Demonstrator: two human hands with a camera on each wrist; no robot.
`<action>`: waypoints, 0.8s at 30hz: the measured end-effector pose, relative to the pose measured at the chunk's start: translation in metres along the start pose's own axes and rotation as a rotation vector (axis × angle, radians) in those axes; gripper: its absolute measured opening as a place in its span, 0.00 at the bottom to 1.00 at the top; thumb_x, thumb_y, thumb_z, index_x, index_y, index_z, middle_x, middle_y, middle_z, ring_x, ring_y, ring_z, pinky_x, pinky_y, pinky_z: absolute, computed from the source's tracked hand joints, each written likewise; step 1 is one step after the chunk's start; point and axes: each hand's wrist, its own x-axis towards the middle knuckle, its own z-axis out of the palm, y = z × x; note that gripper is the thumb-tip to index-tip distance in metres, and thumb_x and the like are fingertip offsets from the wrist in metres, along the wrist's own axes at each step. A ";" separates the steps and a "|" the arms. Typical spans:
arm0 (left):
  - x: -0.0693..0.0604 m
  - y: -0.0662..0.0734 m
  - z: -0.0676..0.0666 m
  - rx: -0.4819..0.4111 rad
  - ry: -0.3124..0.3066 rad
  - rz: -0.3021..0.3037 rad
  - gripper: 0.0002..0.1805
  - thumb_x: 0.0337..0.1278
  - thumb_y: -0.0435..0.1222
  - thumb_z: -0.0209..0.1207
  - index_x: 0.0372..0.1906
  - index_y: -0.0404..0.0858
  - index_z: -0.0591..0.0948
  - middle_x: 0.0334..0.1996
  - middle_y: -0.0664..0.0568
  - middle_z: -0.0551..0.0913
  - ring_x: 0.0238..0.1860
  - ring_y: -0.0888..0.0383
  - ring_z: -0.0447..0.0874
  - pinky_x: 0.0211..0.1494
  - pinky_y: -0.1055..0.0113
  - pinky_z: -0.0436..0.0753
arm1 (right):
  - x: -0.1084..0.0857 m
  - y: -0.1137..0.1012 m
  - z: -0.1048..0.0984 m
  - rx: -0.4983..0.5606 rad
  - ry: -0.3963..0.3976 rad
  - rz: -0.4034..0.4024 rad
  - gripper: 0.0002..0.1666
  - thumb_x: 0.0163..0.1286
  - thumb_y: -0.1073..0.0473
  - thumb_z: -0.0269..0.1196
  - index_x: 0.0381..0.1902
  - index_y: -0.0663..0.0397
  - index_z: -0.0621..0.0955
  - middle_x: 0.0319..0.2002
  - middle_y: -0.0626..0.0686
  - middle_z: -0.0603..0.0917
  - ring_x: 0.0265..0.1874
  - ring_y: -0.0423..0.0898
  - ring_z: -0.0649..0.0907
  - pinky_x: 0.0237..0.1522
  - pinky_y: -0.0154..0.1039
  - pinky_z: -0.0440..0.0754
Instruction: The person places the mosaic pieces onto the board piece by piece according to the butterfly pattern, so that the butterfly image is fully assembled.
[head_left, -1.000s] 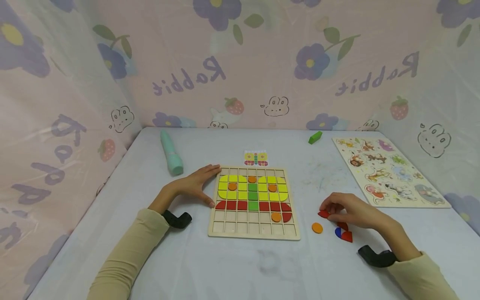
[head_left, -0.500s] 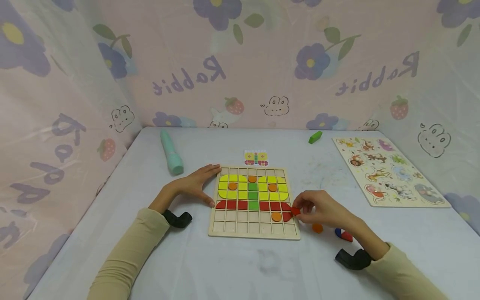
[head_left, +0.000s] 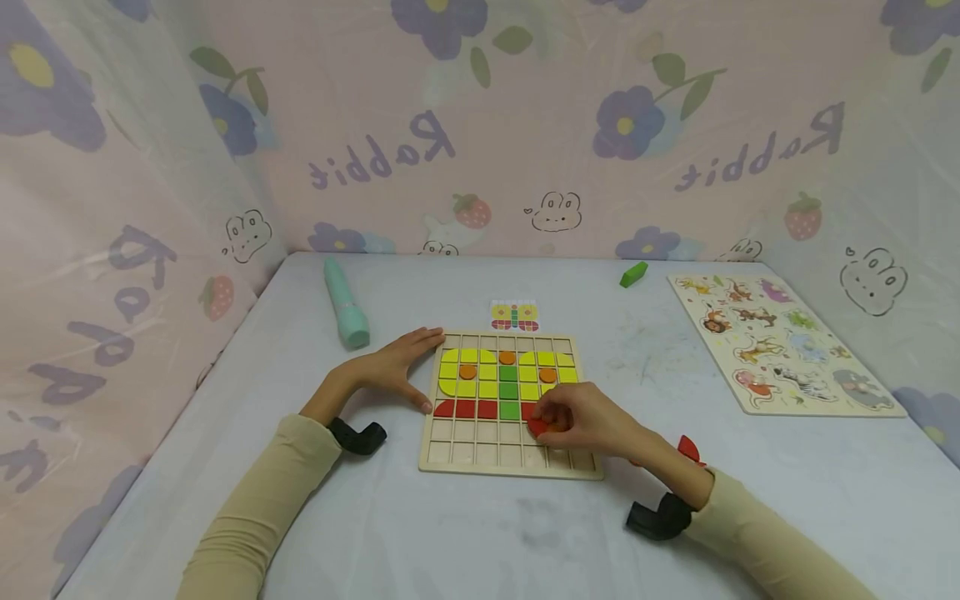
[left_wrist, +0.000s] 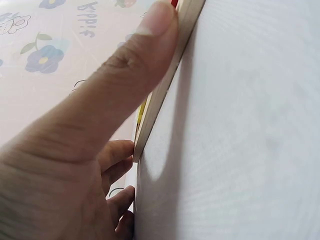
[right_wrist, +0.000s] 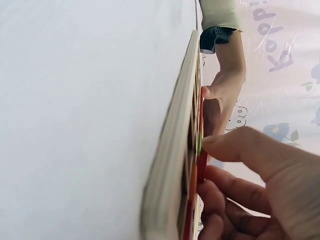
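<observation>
A wooden grid board (head_left: 472,457) bears yellow, green, red and orange flat pieces in a butterfly-like pattern. My left hand (head_left: 386,371) lies at its left side, thumb and fingertips touching the edge, fingers fairly straight. Over the lower right part of the grid, my right hand (head_left: 588,421) pinches a red quarter-round piece (head_left: 536,426) between thumb and fingers. That hand covers some red and orange pieces below it. In the right wrist view, the red piece (right_wrist: 202,167) stands close against the board's face. Behind the board lies a small butterfly pattern card (head_left: 514,316).
Loose red pieces (head_left: 688,448) lie right of the board, partly hidden by the right forearm. An animal puzzle board (head_left: 825,412) lies at the right. A green block (head_left: 633,274) is at the back, a mint-green tapered object (head_left: 345,304) at the left.
My right hand has picked up the red piece from the table right of the board and carried it left over the grid. The left hand has stayed in place.
</observation>
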 end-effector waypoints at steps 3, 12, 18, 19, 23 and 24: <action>0.001 -0.001 0.001 0.008 0.000 0.001 0.62 0.33 0.57 0.71 0.73 0.40 0.50 0.74 0.48 0.46 0.74 0.47 0.36 0.72 0.46 0.45 | 0.002 0.000 0.002 -0.015 -0.002 -0.019 0.14 0.51 0.55 0.73 0.34 0.51 0.82 0.26 0.42 0.79 0.23 0.37 0.75 0.25 0.29 0.76; 0.002 -0.004 0.002 0.011 0.004 0.000 0.63 0.33 0.58 0.71 0.73 0.40 0.50 0.74 0.49 0.46 0.74 0.47 0.36 0.72 0.46 0.45 | 0.004 0.001 0.003 -0.046 0.011 -0.081 0.14 0.51 0.51 0.73 0.34 0.48 0.84 0.26 0.42 0.80 0.23 0.37 0.74 0.24 0.28 0.74; 0.002 -0.003 0.002 0.015 0.004 -0.001 0.62 0.33 0.57 0.71 0.73 0.40 0.50 0.74 0.49 0.46 0.74 0.47 0.36 0.72 0.47 0.45 | 0.004 0.003 0.004 -0.043 0.021 -0.100 0.12 0.52 0.52 0.72 0.34 0.48 0.83 0.26 0.40 0.79 0.22 0.38 0.74 0.24 0.28 0.73; 0.001 -0.002 0.002 0.012 0.004 0.000 0.62 0.33 0.57 0.71 0.73 0.40 0.51 0.74 0.49 0.46 0.74 0.47 0.36 0.72 0.46 0.45 | 0.004 0.003 0.004 -0.041 0.023 -0.101 0.12 0.52 0.52 0.72 0.33 0.48 0.83 0.26 0.39 0.79 0.22 0.37 0.74 0.24 0.28 0.73; 0.000 0.000 0.001 0.002 0.003 -0.003 0.62 0.33 0.57 0.71 0.73 0.40 0.51 0.74 0.48 0.46 0.73 0.46 0.37 0.71 0.45 0.46 | 0.004 0.005 0.005 -0.032 0.032 -0.114 0.12 0.52 0.52 0.72 0.32 0.48 0.83 0.25 0.39 0.79 0.22 0.37 0.74 0.23 0.28 0.74; 0.000 0.000 0.001 0.001 0.003 -0.005 0.62 0.33 0.57 0.71 0.73 0.40 0.51 0.74 0.48 0.46 0.73 0.46 0.36 0.71 0.45 0.46 | 0.004 0.005 0.005 -0.030 0.033 -0.118 0.12 0.52 0.53 0.72 0.32 0.48 0.83 0.25 0.39 0.79 0.22 0.37 0.74 0.23 0.28 0.74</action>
